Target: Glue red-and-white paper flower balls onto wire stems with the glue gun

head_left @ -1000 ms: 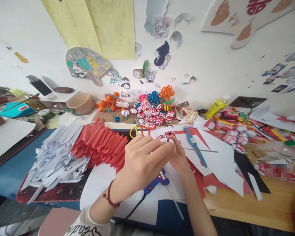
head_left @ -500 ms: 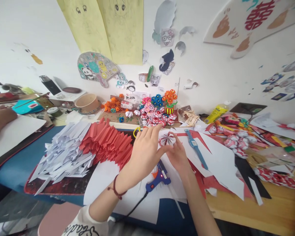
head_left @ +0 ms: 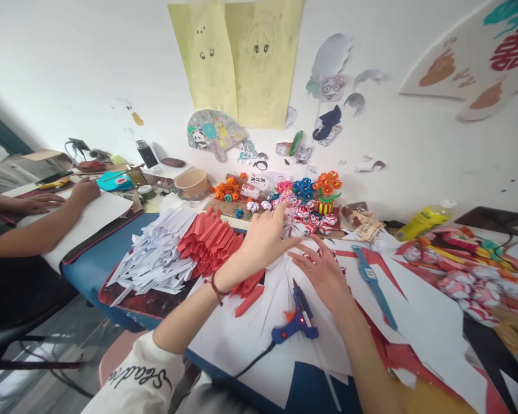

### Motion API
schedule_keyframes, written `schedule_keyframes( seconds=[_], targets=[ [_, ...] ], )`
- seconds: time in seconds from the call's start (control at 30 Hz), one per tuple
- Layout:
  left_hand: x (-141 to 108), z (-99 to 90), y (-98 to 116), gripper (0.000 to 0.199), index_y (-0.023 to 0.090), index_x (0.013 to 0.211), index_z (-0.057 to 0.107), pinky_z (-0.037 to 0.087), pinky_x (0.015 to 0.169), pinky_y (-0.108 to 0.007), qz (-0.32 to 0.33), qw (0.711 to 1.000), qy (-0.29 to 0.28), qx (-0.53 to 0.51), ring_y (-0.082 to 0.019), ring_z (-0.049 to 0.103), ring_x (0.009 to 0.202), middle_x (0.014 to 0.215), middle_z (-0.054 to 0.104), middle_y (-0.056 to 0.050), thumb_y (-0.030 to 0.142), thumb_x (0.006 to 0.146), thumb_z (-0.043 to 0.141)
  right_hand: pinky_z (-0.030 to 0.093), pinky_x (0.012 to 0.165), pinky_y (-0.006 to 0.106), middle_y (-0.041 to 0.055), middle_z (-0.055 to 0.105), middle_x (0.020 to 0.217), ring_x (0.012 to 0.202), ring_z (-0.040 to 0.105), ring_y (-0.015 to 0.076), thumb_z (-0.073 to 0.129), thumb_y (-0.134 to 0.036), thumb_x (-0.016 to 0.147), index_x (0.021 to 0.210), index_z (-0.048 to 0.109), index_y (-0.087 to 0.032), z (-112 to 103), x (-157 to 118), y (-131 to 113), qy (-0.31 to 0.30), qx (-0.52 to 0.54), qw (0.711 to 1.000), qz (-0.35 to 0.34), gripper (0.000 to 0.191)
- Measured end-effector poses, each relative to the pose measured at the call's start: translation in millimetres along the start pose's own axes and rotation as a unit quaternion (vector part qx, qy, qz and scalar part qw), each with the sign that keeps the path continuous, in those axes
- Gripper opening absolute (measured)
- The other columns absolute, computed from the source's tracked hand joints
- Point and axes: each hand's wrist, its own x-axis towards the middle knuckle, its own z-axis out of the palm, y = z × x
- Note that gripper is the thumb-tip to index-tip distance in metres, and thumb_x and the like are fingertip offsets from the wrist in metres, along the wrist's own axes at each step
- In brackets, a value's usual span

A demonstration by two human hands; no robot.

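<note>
My left hand (head_left: 265, 233) is over the middle of the table, index finger raised and thumb stretched to the right. Between them shows a white folded paper flower (head_left: 292, 230), partly hidden by the thumb; the hand seems to hold it. Close on the right, my right hand (head_left: 323, 273) has its fingers spread and holds nothing. Below the hands a blue glue gun (head_left: 297, 322) lies on white paper, its red light lit. Left of my wrist are red folded paper strips (head_left: 211, 241) and a heap of white strips (head_left: 155, 253).
Finished red-and-white paper flowers (head_left: 313, 221) and a striped pot (head_left: 325, 205) of orange flowers stand at the back. A blue watch-shaped strip (head_left: 375, 284) and a yellow bottle (head_left: 425, 221) lie to the right. At far left, another person's arms (head_left: 43, 224) rest on paper.
The view has swung left, bringing the other person's arms into sight. My right hand has come away from the paper flower and spread its fingers; the left stays at the flower.
</note>
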Motion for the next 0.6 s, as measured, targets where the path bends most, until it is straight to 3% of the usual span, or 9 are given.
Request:
schedule_keyframes(
  seconds=[0.1,0.2,0.33,0.43,0.53,0.6],
  targets=[
    [30,-11.6,-37,0.07,0.018,0.145,0.039,0.048,0.102,-0.044,-0.063,0.996,-0.022,0.058,-0.032,0.068,0.117,0.12,0.073,-0.012,0.037,0.089,0.074,0.048,0.107,0.055,0.0098,0.072,0.126,0.112,0.072,0.0334,0.081,-0.059,0.077,0.133,0.054,-0.035,-13,-13,-4,0.043,-0.03,0.999,-0.001,0.067],
    [63,-14.1,-82,0.072,0.014,0.145,0.039,0.049,0.102,-0.043,-0.103,0.991,-0.034,0.074,-0.034,0.066,0.12,0.12,0.073,-0.013,0.036,0.087,0.076,0.054,0.097,0.052,0.0102,0.074,0.118,0.099,0.075,0.0312,0.079,-0.058,0.078,0.134,0.052,-0.034,-25,-33,-9,0.102,-0.071,0.992,-0.026,0.066],
    [100,-7.8,-137,0.07,0.013,0.142,0.045,0.053,0.098,-0.039,-0.146,0.982,-0.076,0.089,-0.03,0.067,0.115,0.121,0.072,-0.014,0.036,0.085,0.079,0.054,0.095,0.053,0.0107,0.074,0.114,0.094,0.075,0.0305,0.074,-0.056,0.084,0.137,0.051,-0.034,-35,-66,-14,0.147,-0.123,0.981,-0.037,0.062],
    [121,-1.5,-172,0.048,0.015,0.135,0.055,0.056,0.097,-0.046,-0.167,0.975,-0.105,0.104,-0.026,0.067,0.112,0.128,0.066,-0.013,0.038,0.095,0.069,0.056,0.09,0.054,0.0132,0.075,0.111,0.091,0.076,0.0325,0.069,-0.057,0.086,0.138,0.052,-0.034,-45,-93,-14,0.19,-0.157,0.968,-0.041,0.058],
    [139,6.1,-204,0.039,0.017,0.132,0.06,0.058,0.095,-0.048,-0.181,0.967,-0.13,0.122,-0.025,0.066,0.112,0.131,0.063,-0.011,0.037,0.099,0.065,0.06,0.079,0.057,0.0128,0.078,0.105,0.083,0.077,0.0358,0.076,-0.051,0.079,0.131,0.057,-0.037,-64,-114,-7,0.218,-0.174,0.96,-0.028,0.057],
    [148,13.0,-224,0.039,0.017,0.132,0.06,0.058,0.094,-0.047,-0.187,0.962,-0.146,0.136,-0.025,0.067,0.112,0.131,0.063,-0.011,0.035,0.099,0.066,0.06,0.079,0.06,0.0118,0.078,0.103,0.085,0.077,0.0363,0.073,-0.05,0.08,0.129,0.058,-0.04,-80,-122,2,0.266,-0.182,0.946,-0.035,0.052]
  ],
)
